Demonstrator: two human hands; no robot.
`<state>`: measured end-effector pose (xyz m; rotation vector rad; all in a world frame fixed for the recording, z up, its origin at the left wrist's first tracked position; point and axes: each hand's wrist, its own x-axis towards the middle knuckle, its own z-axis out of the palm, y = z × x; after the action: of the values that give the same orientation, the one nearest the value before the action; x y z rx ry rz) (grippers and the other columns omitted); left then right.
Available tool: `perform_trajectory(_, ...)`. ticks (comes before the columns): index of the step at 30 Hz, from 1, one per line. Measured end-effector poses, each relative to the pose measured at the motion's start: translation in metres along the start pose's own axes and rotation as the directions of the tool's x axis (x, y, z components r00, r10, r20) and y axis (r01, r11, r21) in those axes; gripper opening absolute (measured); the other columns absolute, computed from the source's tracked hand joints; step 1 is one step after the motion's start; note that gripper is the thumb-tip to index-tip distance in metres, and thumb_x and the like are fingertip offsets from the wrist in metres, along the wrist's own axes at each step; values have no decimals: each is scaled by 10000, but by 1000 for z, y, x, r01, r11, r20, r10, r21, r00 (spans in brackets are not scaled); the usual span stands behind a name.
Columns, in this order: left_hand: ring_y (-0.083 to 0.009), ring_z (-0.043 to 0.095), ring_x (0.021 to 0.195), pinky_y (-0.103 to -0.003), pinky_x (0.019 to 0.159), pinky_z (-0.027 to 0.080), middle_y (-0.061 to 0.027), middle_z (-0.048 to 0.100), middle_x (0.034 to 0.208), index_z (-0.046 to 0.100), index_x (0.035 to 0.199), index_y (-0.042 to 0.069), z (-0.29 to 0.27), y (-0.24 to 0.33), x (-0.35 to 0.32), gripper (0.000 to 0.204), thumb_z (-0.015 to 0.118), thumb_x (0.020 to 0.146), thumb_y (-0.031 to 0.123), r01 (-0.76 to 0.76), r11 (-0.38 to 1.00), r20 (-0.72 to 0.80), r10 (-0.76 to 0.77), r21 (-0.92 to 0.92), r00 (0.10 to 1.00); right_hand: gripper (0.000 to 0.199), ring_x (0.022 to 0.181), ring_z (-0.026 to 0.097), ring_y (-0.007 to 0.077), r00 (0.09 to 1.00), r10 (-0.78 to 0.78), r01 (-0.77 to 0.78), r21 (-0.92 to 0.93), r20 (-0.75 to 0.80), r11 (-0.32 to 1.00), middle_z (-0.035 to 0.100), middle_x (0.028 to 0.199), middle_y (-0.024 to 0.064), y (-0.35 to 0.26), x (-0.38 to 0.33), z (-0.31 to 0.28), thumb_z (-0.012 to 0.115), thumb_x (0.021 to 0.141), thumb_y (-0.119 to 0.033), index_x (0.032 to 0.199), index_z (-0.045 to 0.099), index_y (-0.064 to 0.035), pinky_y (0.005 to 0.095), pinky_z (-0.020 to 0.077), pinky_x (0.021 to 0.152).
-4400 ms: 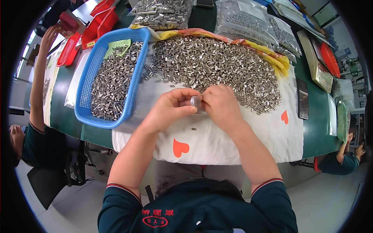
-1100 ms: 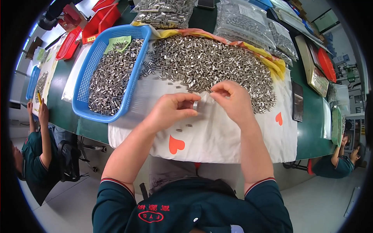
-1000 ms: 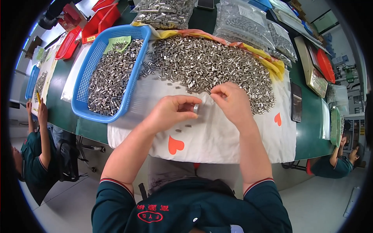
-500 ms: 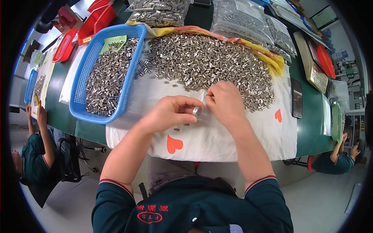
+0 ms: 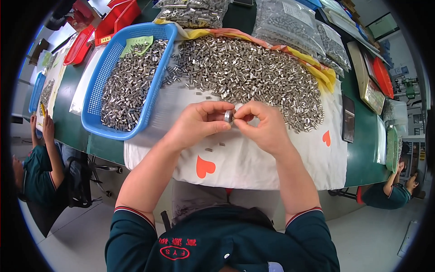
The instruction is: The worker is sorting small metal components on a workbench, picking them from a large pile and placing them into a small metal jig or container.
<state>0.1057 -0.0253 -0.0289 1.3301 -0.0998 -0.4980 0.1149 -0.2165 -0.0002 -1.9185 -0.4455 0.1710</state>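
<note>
Between thumb and fingers of my left hand (image 5: pixel 195 123) is a short round metal ring-shaped piece (image 5: pixel 228 116), held on edge above the white cloth (image 5: pixel 267 170). My right hand (image 5: pixel 267 129) meets it from the right, thumb and index finger pinched together at its face. Whatever those fingertips pinch is too small and covered to make out. Beyond both hands spreads a wide heap of small metal sleeves (image 5: pixel 253 75). A few loose sleeves (image 5: pixel 209 149) lie on the cloth near my left wrist.
Left of the heap stands a blue plastic basket (image 5: pixel 148 106) of similar sleeves with a green slip. Bags of metal parts (image 5: pixel 285 27) line the back. A dark phone (image 5: pixel 348 119) lies at right; red bins (image 5: pixel 118 19) stand far left. Co-workers sit on both sides.
My right hand has come from the near edge of the heap to the round metal piece, its fingers now pinched against it. My left hand has shifted slightly, still gripping the piece.
</note>
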Motion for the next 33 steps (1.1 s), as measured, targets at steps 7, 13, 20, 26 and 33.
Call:
perform_trajectory(7, -33, 543, 757, -185, 667, 460, 17, 596, 836, 569, 1154, 4, 5, -2, 0, 402, 683, 769, 27, 1, 986, -58, 8, 167, 998, 94, 704, 564, 258, 917, -389, 304, -478, -87, 824, 589, 723, 79, 8, -2, 16, 617, 665, -20, 723, 548, -43, 351, 465, 621)
perform_trajectory(13, -39, 548, 768, -193, 685, 468, 10, 601, 853, 568, 1154, -8, 3, -2, 1, 407, 684, 765, 27, -9, 987, -46, 17, 160, 999, 77, 674, 597, 211, 994, -106, 106, -98, 7, 989, 609, 759, 82, 6, -2, -3, 633, 725, -52, 793, 609, -24, 304, 477, 617)
perform_trajectory(20, -45, 554, 783, -196, 704, 474, 5, 597, 867, 572, 1150, 0, 8, 2, -1, 386, 659, 774, -10, 11, 1000, -1, -11, 22, 1000, 127, 666, 595, 138, 997, 57, -56, -31, 50, 998, 618, 770, 69, 7, 2, -9, 635, 735, -64, 857, 641, -31, 259, 467, 613)
perform_trajectory(26, -38, 551, 786, -192, 710, 478, 18, 590, 864, 580, 1144, 17, 7, 1, -1, 380, 652, 774, -27, 41, 996, 26, -43, 76, 999, 109, 699, 574, 201, 986, 14, -65, -306, -166, 950, 590, 744, 73, 17, 8, -13, 631, 752, -114, 833, 637, -42, 318, 460, 628)
perform_trajectory(33, -24, 537, 766, -188, 695, 479, 37, 566, 825, 585, 1141, 32, 8, 1, -1, 379, 655, 773, -24, 32, 998, 94, -38, 58, 995, 60, 779, 558, 248, 973, -179, 41, -653, -145, 756, 590, 760, 56, 29, 9, -3, 634, 735, -128, 775, 643, -83, 369, 434, 718)
